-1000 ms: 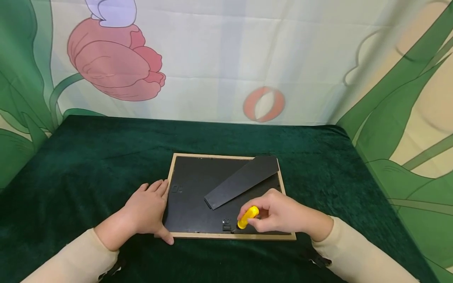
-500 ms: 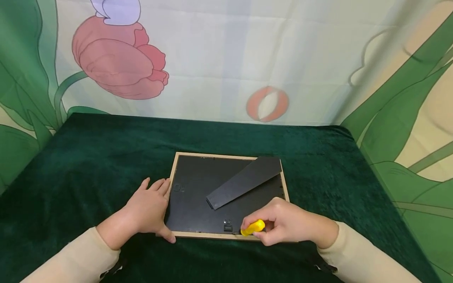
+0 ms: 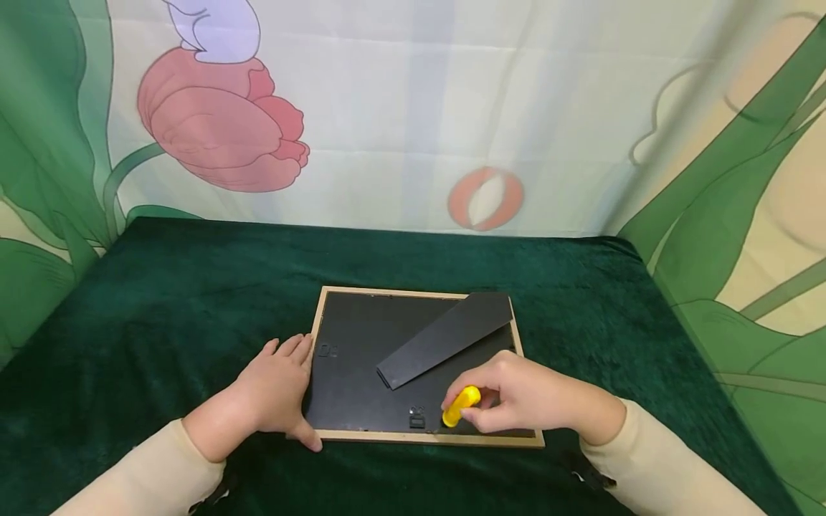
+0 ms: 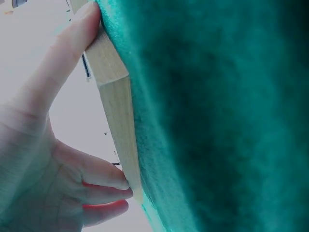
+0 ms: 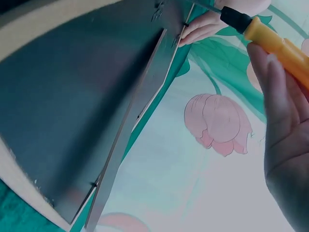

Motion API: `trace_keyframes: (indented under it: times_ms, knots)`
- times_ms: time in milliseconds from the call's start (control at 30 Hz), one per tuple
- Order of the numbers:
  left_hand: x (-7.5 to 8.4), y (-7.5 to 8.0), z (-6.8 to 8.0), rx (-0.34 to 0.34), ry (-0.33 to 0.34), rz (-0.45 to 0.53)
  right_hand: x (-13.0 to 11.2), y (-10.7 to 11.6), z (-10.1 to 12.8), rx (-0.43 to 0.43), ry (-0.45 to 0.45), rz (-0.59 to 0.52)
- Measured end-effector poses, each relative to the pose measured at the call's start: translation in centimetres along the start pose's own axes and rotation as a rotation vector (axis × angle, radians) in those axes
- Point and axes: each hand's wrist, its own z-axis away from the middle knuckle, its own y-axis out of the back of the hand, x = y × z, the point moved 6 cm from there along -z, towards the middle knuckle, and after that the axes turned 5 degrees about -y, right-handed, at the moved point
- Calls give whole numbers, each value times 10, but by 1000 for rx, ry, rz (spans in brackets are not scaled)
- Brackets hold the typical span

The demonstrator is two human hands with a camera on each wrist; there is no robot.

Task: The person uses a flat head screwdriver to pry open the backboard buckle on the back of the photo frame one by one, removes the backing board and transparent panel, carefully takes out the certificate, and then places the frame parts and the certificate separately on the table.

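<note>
Screwdriver (image 3: 461, 406) tip hidden (behind fingers (image 3: 497, 416))

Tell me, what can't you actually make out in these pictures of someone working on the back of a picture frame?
- The screwdriver tip: in the head view the right hand hides it; in the right wrist view it is cut off by the top edge.
- The small metal clip on the frame back: too small to tell its state.
- The picture frame front: face down on the green cloth.
- The left hand in its wrist view: cut off by the edge.

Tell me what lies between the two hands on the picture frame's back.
In the head view, between the left hand and right hand lie the black backing board, its folded stand and a small metal clip.
</note>
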Motion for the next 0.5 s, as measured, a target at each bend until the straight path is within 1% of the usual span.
trace_keyframes:
  times_ms: [100, 200, 267, 333, 433, 500]
  knots:
    - [0, 0, 0, -12, 10, 8, 9, 6, -1, 20, -118, -19]
    - [0, -1, 0, -25, 22, 15, 18, 15, -1, 89, -255, -33]
    - [-1, -1, 0, -31, 31, 19, 20, 24, 0, 163, -322, -81]
    - [-1, -1, 0, -33, 33, 20, 21, 34, 0, 257, -375, -143]
    - [0, -1, 0, -32, 29, 21, 24, 50, 2, 400, -430, -226]
    - [0, -1, -1, -32, 22, 24, 29, 58, 3, 470, -453, -259]
